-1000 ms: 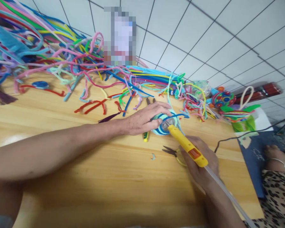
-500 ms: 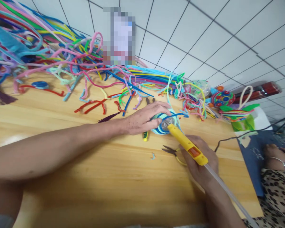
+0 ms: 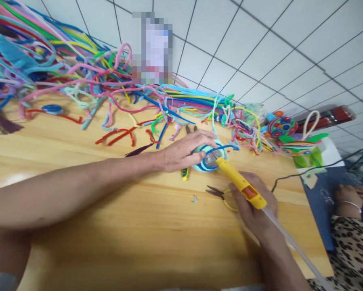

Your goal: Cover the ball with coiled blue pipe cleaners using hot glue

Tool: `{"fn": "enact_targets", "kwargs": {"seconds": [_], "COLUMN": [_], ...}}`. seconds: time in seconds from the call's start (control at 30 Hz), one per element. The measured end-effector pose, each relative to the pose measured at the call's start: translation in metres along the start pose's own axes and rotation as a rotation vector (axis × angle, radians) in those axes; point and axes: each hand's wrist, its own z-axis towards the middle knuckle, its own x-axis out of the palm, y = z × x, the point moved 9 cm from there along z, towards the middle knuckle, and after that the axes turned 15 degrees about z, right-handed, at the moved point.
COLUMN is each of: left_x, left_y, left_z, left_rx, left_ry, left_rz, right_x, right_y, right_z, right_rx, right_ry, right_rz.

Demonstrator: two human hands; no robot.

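Observation:
A clear round form point(image 3: 212, 160) is banded with blue and mint pipe cleaners, and its middle is bare and see-through. From the left, my left hand point(image 3: 187, 151) grips it, thumb and fingers on its upper side. A loose blue pipe cleaner end point(image 3: 228, 147) sticks out to the right. My right hand point(image 3: 257, 198) is closed around a yellow hot glue gun point(image 3: 240, 182), whose nozzle points at the form's bare part. A long whitish glue stick point(image 3: 293, 244) trails from its back. Yellow-handled scissors point(image 3: 217, 192) lie beside my right hand. Pliers point(image 3: 185, 173) are partly hidden under my left hand.
Piles of colourful pipe cleaners point(image 3: 78, 70) line the tiled wall. Decorated balls point(image 3: 282, 126) stand at the back right. A black cord point(image 3: 302, 175) crosses the table's right edge. Beyond it is another person's arm in a leopard-print sleeve point(image 3: 351, 238). A blue scrap point(image 3: 194, 199) lies in front.
The glue gun's nozzle has drawn back very slightly to the right from the form. My left hand holds its place.

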Motion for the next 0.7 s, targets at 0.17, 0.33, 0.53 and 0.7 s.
{"fn": "enact_targets", "kwargs": {"seconds": [0.17,0.33,0.53,0.7], "left_x": [0.0011,0.0016,0.0019,0.0012], "left_y": [0.0000,-0.0009,0.0006,0.0001], "left_z": [-0.0005,-0.0006,-0.0004,-0.0004], "left_rx": [0.009,0.019,0.007,0.009], "left_ry": [0.010,0.016,0.013,0.007], "left_rz": [0.028,0.032,0.022,-0.002], "right_x": [0.0029,0.0054,0.0034,-0.0028], "right_y": [0.0010,0.0041,0.0011,-0.0043], "right_z": [0.0000,0.0017,0.0000,-0.0025], "right_rx": [0.015,0.014,0.027,0.048], "right_ry": [0.013,0.000,0.020,0.001], "right_rz": [0.044,0.080,0.086,0.074]}}
